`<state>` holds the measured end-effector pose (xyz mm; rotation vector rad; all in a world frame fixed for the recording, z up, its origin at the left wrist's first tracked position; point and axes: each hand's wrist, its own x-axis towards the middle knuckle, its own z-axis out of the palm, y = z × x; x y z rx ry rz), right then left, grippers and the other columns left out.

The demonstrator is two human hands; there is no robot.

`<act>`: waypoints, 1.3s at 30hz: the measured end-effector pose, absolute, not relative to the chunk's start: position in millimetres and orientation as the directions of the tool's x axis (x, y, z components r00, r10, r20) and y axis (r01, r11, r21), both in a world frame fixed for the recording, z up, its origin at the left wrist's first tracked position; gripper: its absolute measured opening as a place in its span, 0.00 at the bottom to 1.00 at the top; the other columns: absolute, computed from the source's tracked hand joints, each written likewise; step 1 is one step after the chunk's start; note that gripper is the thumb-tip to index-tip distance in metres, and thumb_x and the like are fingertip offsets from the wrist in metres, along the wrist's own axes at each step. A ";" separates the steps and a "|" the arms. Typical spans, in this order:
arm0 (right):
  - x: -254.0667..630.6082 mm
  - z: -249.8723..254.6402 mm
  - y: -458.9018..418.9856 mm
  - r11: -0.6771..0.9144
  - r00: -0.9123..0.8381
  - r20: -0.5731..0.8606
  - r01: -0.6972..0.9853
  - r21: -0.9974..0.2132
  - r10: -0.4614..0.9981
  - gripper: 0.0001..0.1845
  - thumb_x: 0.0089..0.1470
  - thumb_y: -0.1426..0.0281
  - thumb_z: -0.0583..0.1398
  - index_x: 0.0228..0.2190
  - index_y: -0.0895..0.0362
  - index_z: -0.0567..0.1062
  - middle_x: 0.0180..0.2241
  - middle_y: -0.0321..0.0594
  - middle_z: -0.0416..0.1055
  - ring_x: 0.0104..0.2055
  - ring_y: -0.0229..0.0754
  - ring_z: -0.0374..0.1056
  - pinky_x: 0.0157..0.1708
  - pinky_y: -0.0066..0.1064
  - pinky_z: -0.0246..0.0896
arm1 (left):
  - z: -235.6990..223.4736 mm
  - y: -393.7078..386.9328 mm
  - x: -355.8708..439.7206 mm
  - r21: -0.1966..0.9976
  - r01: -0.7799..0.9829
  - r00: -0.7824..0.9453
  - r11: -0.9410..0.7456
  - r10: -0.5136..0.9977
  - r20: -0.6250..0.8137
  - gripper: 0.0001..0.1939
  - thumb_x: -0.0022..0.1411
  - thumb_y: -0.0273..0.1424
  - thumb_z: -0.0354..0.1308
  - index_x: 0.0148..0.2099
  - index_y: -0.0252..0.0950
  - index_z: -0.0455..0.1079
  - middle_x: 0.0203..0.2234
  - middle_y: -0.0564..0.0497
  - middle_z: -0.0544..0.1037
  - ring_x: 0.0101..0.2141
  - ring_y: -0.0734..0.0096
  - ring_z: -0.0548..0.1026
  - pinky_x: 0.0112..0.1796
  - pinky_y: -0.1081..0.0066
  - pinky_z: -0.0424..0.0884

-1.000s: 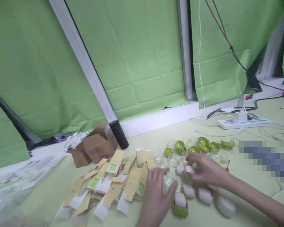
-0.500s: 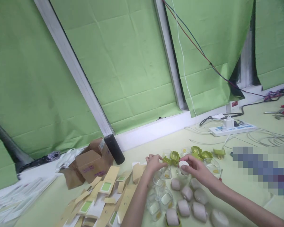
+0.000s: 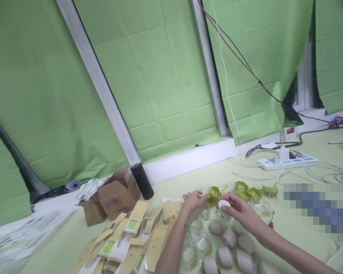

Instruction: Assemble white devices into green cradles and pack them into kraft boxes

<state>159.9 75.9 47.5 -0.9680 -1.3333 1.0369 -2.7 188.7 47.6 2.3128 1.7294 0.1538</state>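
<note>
My right hand (image 3: pixel 240 211) is closed in a pinch on a white rounded piece (image 3: pixel 224 208), its pale round end facing me. To its left, my left hand (image 3: pixel 193 199) is closed with curled fingers at a small green cup-shaped piece; the fingers partly hide that contact. Another green cup-shaped piece (image 3: pixel 214 195) stands between the hands. Several pinkish-white rounded pieces (image 3: pixel 230 238) lie below my right hand, one (image 3: pixel 210 264) seated in a green holder at the bottom edge. Clear plastic shells (image 3: pixel 203 242) with yellow spots lie below my left hand.
Flattened tan boxes (image 3: pixel 157 243) are heaped at left of centre. Behind them stand an open brown carton (image 3: pixel 112 199) and a black cylinder (image 3: pixel 142 182). Further right are more green pieces (image 3: pixel 241 188), a small red-handled screwdriver (image 3: pixel 271 223) and a white power strip (image 3: pixel 287 163) with loose cables.
My left hand has moved forward from above the clear shells to the green pieces, its fingers curling in. My right hand has lifted a white rounded piece away from the others. The view has shifted.
</note>
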 end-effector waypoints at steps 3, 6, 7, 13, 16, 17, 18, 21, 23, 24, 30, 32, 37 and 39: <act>158.1 45.0 75.8 0.299 -0.034 0.300 -0.025 -0.954 0.953 0.17 0.46 0.54 0.61 0.31 0.54 0.71 0.28 0.37 0.70 0.31 0.43 0.67 0.31 0.33 0.65 | 52.6 185.6 5.5 0.293 0.908 0.328 -0.300 0.943 -0.051 0.16 0.62 0.38 0.54 0.48 0.34 0.67 0.45 0.47 0.72 0.44 0.62 0.72 0.45 0.55 0.69; 158.1 41.8 76.9 0.320 0.013 0.319 -0.018 -0.947 0.948 0.19 0.48 0.52 0.60 0.35 0.53 0.71 0.32 0.38 0.72 0.33 0.45 0.69 0.31 0.34 0.68 | 67.0 182.3 6.8 0.366 0.872 0.333 -0.324 0.942 0.040 0.14 0.60 0.38 0.57 0.44 0.34 0.69 0.42 0.47 0.74 0.44 0.62 0.71 0.48 0.53 0.65; 158.7 42.0 77.2 0.318 0.035 0.318 -0.004 -0.948 0.947 0.20 0.49 0.51 0.59 0.38 0.52 0.70 0.34 0.39 0.72 0.34 0.45 0.70 0.31 0.34 0.69 | 73.3 179.9 4.4 0.404 0.854 0.320 -0.328 0.943 0.089 0.14 0.58 0.38 0.58 0.42 0.34 0.69 0.42 0.47 0.74 0.46 0.60 0.70 0.49 0.52 0.63; 161.9 55.5 67.0 0.270 0.053 0.270 0.013 -0.963 0.961 0.26 0.49 0.51 0.60 0.47 0.52 0.68 0.46 0.44 0.71 0.46 0.49 0.69 0.43 0.36 0.69 | 92.5 123.3 -26.5 0.726 0.634 0.176 -0.267 0.964 0.201 0.18 0.60 0.43 0.48 0.48 0.38 0.56 0.48 0.42 0.70 0.35 0.62 0.75 0.32 0.62 0.72; 159.7 56.7 53.0 0.372 -0.020 0.371 0.062 -0.926 0.928 0.23 0.50 0.57 0.62 0.46 0.52 0.68 0.46 0.44 0.70 0.49 0.49 0.68 0.45 0.37 0.68 | 79.5 73.8 -36.9 0.978 0.195 0.214 -0.079 0.976 0.036 0.19 0.60 0.43 0.48 0.49 0.40 0.51 0.44 0.44 0.70 0.31 0.66 0.76 0.21 0.69 0.71; 158.3 55.7 47.3 0.420 -0.059 0.416 0.108 -0.901 0.907 0.20 0.51 0.59 0.62 0.45 0.51 0.68 0.45 0.43 0.71 0.48 0.48 0.68 0.45 0.37 0.68 | 73.1 59.1 -38.4 0.999 -0.018 0.267 0.040 0.963 -0.034 0.23 0.57 0.40 0.52 0.51 0.41 0.49 0.40 0.47 0.71 0.31 0.65 0.75 0.20 0.70 0.71; 156.5 54.3 41.5 0.479 -0.113 0.466 0.159 -0.863 0.878 0.17 0.52 0.61 0.62 0.44 0.51 0.69 0.44 0.42 0.71 0.48 0.48 0.68 0.45 0.37 0.68 | 66.2 46.7 -38.8 0.964 -0.216 0.337 0.157 0.938 -0.078 0.28 0.53 0.38 0.56 0.53 0.42 0.48 0.37 0.48 0.72 0.31 0.65 0.75 0.19 0.71 0.70; 149.2 50.2 25.9 0.684 -0.308 0.613 0.259 -0.682 0.728 0.19 0.53 0.67 0.62 0.48 0.48 0.68 0.46 0.42 0.71 0.49 0.47 0.68 0.45 0.35 0.67 | 46.2 25.0 -36.2 0.780 -0.502 0.493 0.374 0.864 -0.096 0.32 0.49 0.39 0.58 0.54 0.37 0.51 0.29 0.51 0.72 0.24 0.71 0.71 0.15 0.76 0.64; 143.3 48.7 19.0 0.776 -0.424 0.652 0.283 -0.564 0.629 0.22 0.54 0.70 0.61 0.50 0.48 0.66 0.47 0.42 0.72 0.49 0.46 0.68 0.46 0.34 0.67 | 35.7 20.1 -33.3 0.709 -0.563 0.514 0.425 0.852 -0.102 0.26 0.51 0.42 0.54 0.50 0.34 0.58 0.25 0.52 0.71 0.18 0.76 0.67 0.13 0.78 0.57; 140.6 48.4 16.8 0.804 -0.470 0.654 0.299 -0.515 0.593 0.22 0.54 0.71 0.61 0.50 0.48 0.66 0.47 0.43 0.72 0.49 0.46 0.68 0.46 0.35 0.66 | 31.8 18.7 -32.2 0.688 -0.572 0.517 0.446 0.848 -0.120 0.24 0.52 0.42 0.53 0.48 0.33 0.60 0.23 0.53 0.70 0.17 0.78 0.64 0.12 0.78 0.54; 134.2 47.1 12.1 0.856 -0.611 0.600 0.404 -0.324 0.516 0.21 0.55 0.72 0.58 0.51 0.52 0.65 0.49 0.46 0.71 0.50 0.45 0.67 0.46 0.37 0.64 | 23.0 6.9 -33.5 0.683 -0.515 0.452 0.517 0.842 -0.296 0.23 0.46 0.36 0.54 0.47 0.37 0.62 0.26 0.55 0.69 0.21 0.80 0.60 0.20 0.79 0.50; 134.8 45.6 10.9 0.860 -0.619 0.599 0.399 -0.317 0.508 0.22 0.55 0.71 0.59 0.52 0.52 0.65 0.48 0.46 0.71 0.49 0.45 0.67 0.45 0.36 0.65 | 22.4 3.2 -33.6 0.663 -0.535 0.441 0.525 0.842 -0.311 0.21 0.43 0.34 0.54 0.44 0.36 0.64 0.28 0.54 0.69 0.24 0.78 0.61 0.22 0.78 0.50; 130.8 42.4 4.5 0.858 -0.639 0.574 0.395 -0.327 0.513 0.22 0.55 0.72 0.59 0.52 0.55 0.64 0.46 0.47 0.72 0.48 0.47 0.67 0.47 0.39 0.65 | 21.1 -0.1 -30.3 0.540 -0.589 0.525 0.601 0.793 -0.310 0.13 0.41 0.34 0.52 0.33 0.37 0.63 0.20 0.58 0.60 0.21 0.78 0.55 0.21 0.75 0.46; 126.9 41.2 1.0 0.854 -0.625 0.583 0.414 -0.316 0.519 0.22 0.54 0.74 0.58 0.51 0.56 0.64 0.45 0.47 0.72 0.47 0.47 0.67 0.46 0.40 0.65 | 21.4 -1.4 -29.4 0.548 -0.574 0.512 0.608 0.789 -0.340 0.11 0.39 0.32 0.52 0.30 0.37 0.61 0.20 0.58 0.59 0.22 0.77 0.56 0.22 0.74 0.48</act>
